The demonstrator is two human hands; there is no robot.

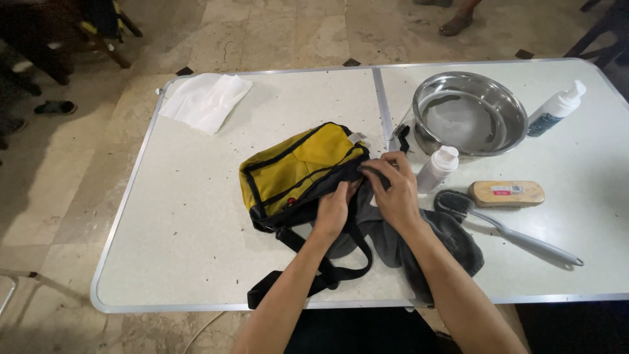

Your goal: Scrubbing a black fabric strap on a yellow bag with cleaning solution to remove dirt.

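A yellow bag (295,167) with black trim and a black strap (308,278) lies in the middle of the pale folding table (196,229). My left hand (333,211) rests on the bag's dark near edge, fingers pressed against it. My right hand (393,187) pinches the black edge of the bag at its right end. A dark grey cloth (452,239) lies under and beside my right forearm, partly hidden by it.
A steel bowl (470,113) holding water stands at the back right. Near it are a small white bottle (438,168), a white pump bottle (557,108), a wooden brush (506,193) and a grey long-handled brush (511,233). A white cloth (206,99) lies back left. Someone's sandalled foot (457,24) shows beyond the table.
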